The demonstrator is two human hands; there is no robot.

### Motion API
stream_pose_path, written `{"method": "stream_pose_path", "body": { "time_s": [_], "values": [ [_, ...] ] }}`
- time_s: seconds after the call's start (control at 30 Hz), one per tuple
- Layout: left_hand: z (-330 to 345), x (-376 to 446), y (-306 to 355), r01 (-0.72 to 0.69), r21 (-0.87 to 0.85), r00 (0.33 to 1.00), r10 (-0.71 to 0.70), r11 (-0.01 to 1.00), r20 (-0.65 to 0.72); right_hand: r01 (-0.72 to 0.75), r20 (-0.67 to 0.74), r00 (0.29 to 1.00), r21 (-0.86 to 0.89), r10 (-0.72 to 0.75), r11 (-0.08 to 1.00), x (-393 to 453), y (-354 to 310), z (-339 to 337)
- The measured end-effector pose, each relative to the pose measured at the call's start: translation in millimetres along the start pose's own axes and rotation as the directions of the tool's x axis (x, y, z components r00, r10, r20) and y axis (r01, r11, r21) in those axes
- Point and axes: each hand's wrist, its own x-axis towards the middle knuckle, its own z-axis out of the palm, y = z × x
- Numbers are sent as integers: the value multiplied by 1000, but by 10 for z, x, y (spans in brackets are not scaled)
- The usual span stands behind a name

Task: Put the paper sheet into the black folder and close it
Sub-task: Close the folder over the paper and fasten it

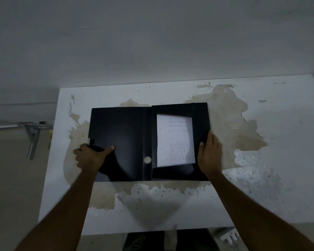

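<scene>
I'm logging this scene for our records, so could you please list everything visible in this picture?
black folder: one, black, lying open on the middle of the table.
paper sheet: one, white with print, inside the folder's right half, tucked under its flaps.
round ring: one, silvery, on the folder's spine, near end.
table: one, white with worn tan patches, against a grey wall.
metal bracket: one, grey, left of the table.
left hand: one, gripping the folder's left cover edge.
right hand: one, on the folder's right flap.
</scene>
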Motion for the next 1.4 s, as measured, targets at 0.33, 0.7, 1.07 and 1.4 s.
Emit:
{"method": "stream_pose_path", "body": {
  "time_s": [0.33,0.7,1.07,1.4],
  "values": [
    [-433,75,-27,-78,-124,992,90,989,94,1,18,1000,10,-1,1000,10,8,-12],
    [-1104,-975,540,-370,-455,847,495,810,193,-96,165,985,346,41,933,89,8,-314],
    [-25,-2204,1782,-333,-607,651,642,721,406,-227,332,943,625,8,747,189,278,-537],
    [1387,-2654,2058,-581,-126,756,590,804,284,-443,500,865,739,27,508,307,693,-604]
  ]
}}
